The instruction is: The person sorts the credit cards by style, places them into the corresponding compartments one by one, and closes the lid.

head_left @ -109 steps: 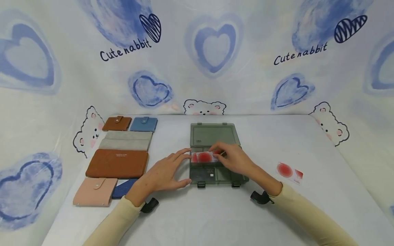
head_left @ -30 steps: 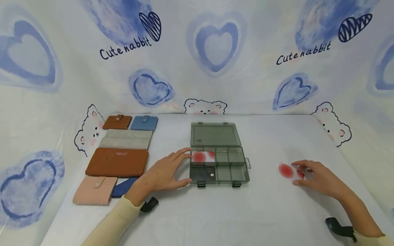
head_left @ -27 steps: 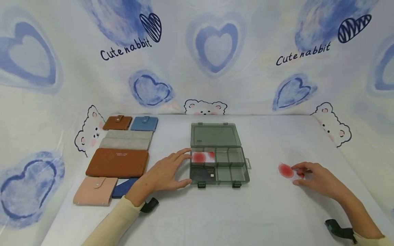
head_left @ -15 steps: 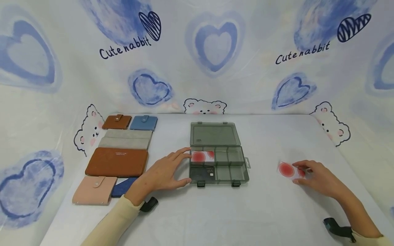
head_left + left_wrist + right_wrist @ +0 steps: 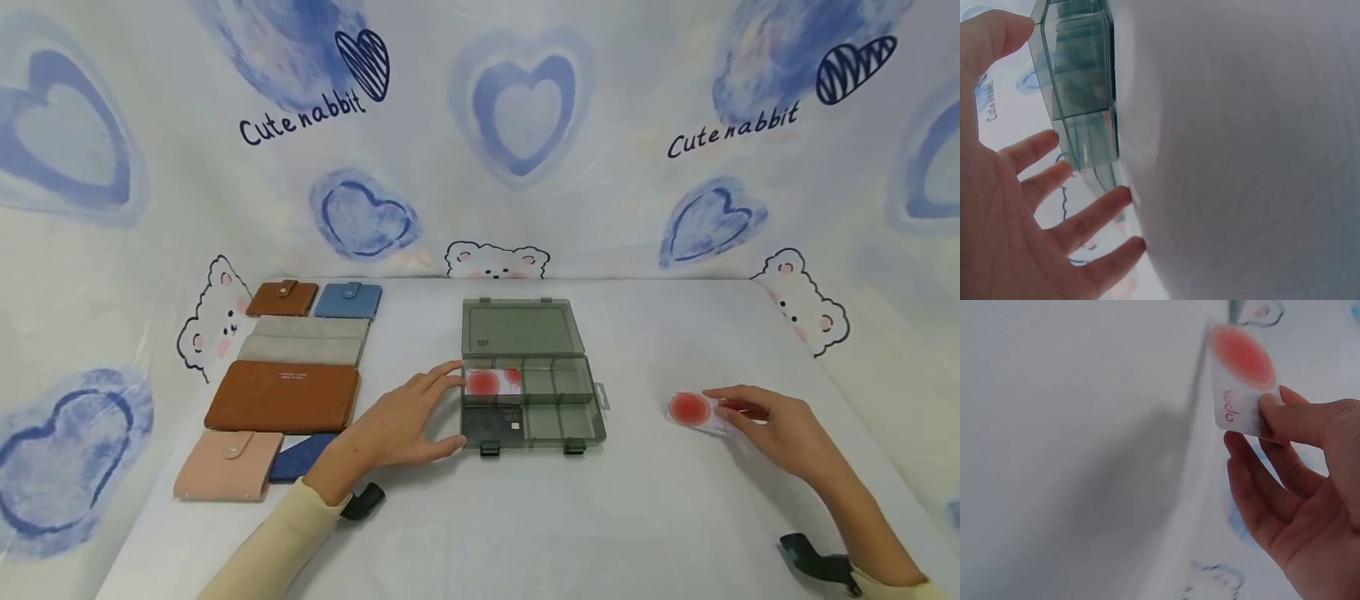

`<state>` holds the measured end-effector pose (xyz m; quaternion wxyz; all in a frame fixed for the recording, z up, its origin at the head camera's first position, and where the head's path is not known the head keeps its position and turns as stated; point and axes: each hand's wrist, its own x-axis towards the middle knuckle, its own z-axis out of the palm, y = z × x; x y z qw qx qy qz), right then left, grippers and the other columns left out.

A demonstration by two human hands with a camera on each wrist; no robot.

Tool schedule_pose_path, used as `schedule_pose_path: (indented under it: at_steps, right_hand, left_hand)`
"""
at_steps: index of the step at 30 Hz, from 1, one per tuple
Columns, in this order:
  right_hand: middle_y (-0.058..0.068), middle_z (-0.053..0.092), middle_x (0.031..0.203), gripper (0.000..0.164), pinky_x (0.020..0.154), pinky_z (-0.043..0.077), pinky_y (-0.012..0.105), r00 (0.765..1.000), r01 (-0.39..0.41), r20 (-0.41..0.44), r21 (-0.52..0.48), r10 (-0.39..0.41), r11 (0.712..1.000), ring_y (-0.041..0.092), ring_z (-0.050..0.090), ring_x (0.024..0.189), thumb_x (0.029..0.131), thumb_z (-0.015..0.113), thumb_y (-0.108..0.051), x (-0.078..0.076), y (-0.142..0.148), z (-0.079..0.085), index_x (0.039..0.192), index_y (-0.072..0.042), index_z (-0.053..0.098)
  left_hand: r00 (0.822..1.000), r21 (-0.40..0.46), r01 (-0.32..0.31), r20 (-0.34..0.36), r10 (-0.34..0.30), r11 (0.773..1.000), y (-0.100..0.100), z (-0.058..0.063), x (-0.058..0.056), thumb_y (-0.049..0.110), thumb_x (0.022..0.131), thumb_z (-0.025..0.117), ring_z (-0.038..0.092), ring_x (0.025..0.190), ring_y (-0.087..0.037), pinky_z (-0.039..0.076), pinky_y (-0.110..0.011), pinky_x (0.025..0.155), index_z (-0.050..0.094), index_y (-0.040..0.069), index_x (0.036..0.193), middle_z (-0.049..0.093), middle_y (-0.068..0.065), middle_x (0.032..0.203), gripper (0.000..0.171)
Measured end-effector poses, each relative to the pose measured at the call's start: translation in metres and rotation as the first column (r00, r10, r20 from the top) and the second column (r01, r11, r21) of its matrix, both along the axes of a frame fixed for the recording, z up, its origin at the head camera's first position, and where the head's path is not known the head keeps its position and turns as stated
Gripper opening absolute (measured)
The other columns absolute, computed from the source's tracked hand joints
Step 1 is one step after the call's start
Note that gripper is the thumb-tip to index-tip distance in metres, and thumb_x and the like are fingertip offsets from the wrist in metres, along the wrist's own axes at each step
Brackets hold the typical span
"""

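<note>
My right hand (image 5: 776, 425) pinches a white card with a red circle (image 5: 689, 408) between thumb and fingers, right of the box. In the right wrist view the card (image 5: 1241, 381) shows reddish lettering, and the thumb covers one corner. My left hand (image 5: 397, 421) touches the left side of a translucent green compartment box (image 5: 564, 425), with its fingers spread. The box lies with its lid (image 5: 521, 327) folded back. A red-and-white card (image 5: 482, 382) lies in its upper left compartments, a black VIP card (image 5: 491, 423) in the lower left one.
Wallets lie along the left: small brown (image 5: 282, 299), light blue (image 5: 348, 301), grey (image 5: 303, 340), large brown (image 5: 282, 397) and pink (image 5: 228, 467). A dark blue piece (image 5: 302, 458) is partly behind the left forearm. A printed cloth (image 5: 600, 225) hangs behind the table.
My right hand has left the box, reached the card on the right and lifted it off the table, slightly leftward. My left hand has stayed at the box.
</note>
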<state>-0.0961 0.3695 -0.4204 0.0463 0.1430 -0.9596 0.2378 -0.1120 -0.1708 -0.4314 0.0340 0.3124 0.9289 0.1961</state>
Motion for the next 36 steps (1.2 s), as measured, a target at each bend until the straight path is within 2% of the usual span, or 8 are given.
schedule_pose_path:
  at_steps: [2,4,11,14,19,23,28,36]
  right_hand:
    - [0.008,0.074,0.111,0.038,0.076,0.044,0.002,0.998,-0.016,-0.058,-0.043,0.014,0.999,-0.006,0.062,0.095,0.087,0.078,-0.002,-0.001,-0.011,0.007,0.121,-0.019,0.074]
    - [0.006,0.074,0.109,0.037,0.076,0.043,0.002,0.995,-0.02,-0.095,-0.079,0.012,0.997,-0.016,0.056,0.092,0.087,0.078,-0.003,-0.002,-0.025,0.015,0.12,-0.02,0.074]
    - [-0.001,0.075,0.105,0.029,0.077,0.049,0.008,0.984,-0.066,-0.173,-0.134,0.043,0.989,-0.001,0.065,0.086,0.09,0.077,-0.01,-0.016,-0.083,0.038,0.117,-0.02,0.075]
    - [-0.003,0.075,0.105,0.028,0.077,0.056,0.02,0.98,-0.119,-0.177,-0.152,0.092,0.981,0.005,0.067,0.087,0.09,0.077,-0.009,-0.025,-0.107,0.042,0.116,-0.021,0.075]
    - [-0.005,0.075,0.105,0.029,0.076,0.06,0.038,0.965,-0.231,-0.17,-0.203,0.198,0.952,0.01,0.069,0.084,0.09,0.077,-0.006,-0.039,-0.148,0.04,0.115,-0.021,0.075]
    - [-0.005,0.074,0.103,0.027,0.077,0.06,0.039,0.955,-0.285,-0.145,-0.21,0.258,0.935,0.011,0.069,0.084,0.09,0.075,-0.006,-0.049,-0.175,0.035,0.114,-0.018,0.075]
    - [-0.001,0.074,0.104,0.024,0.076,0.059,0.036,0.956,-0.293,-0.076,-0.218,0.283,0.931,0.016,0.071,0.086,0.093,0.073,-0.008,-0.059,-0.205,0.027,0.116,-0.016,0.075]
    - [-0.002,0.074,0.107,0.023,0.076,0.058,0.038,0.951,-0.308,-0.046,-0.189,0.305,0.932,0.017,0.072,0.089,0.094,0.073,-0.01,-0.056,-0.237,0.015,0.116,-0.017,0.074]
  left_hand:
    - [1.0,0.0,-0.002,-0.003,0.002,1.0,0.001,0.0,0.001,0.065,0.089,0.062,0.046,0.137,-0.026,0.051,-0.049,0.096,0.039,0.023,0.154,0.023,0.006,0.166,0.08]
    - [1.0,-0.002,-0.003,-0.014,0.003,1.0,0.002,0.0,0.001,0.065,0.089,0.062,0.047,0.137,-0.026,0.052,-0.049,0.095,0.039,0.023,0.154,0.024,0.005,0.166,0.08]
    - [1.0,0.003,-0.001,-0.029,0.001,1.0,0.001,-0.001,0.002,0.064,0.089,0.063,0.048,0.135,-0.026,0.053,-0.048,0.092,0.039,0.023,0.154,0.025,0.003,0.165,0.08]
    - [1.0,0.006,-0.003,-0.022,0.003,1.0,0.001,-0.001,0.002,0.063,0.089,0.064,0.048,0.136,-0.028,0.053,-0.049,0.092,0.039,0.022,0.154,0.025,0.003,0.165,0.081]
    - [0.999,0.015,-0.001,-0.038,0.001,1.0,0.002,-0.001,0.002,0.062,0.089,0.064,0.049,0.135,-0.029,0.049,-0.052,0.099,0.041,0.022,0.153,0.027,0.003,0.165,0.079]
    - [0.999,0.026,0.004,-0.034,-0.004,1.0,0.004,-0.001,0.002,0.062,0.089,0.064,0.048,0.136,-0.027,0.044,-0.054,0.106,0.041,0.022,0.152,0.027,0.003,0.165,0.079]
    - [0.999,0.032,0.004,-0.048,-0.003,0.999,0.004,-0.001,0.001,0.061,0.088,0.065,0.049,0.134,-0.027,0.052,-0.052,0.092,0.042,0.022,0.152,0.028,0.003,0.165,0.079]
    - [0.999,0.03,0.003,-0.051,-0.002,1.0,0.004,-0.001,0.001,0.061,0.088,0.065,0.05,0.133,-0.026,0.053,-0.05,0.09,0.041,0.023,0.153,0.027,0.004,0.165,0.079]
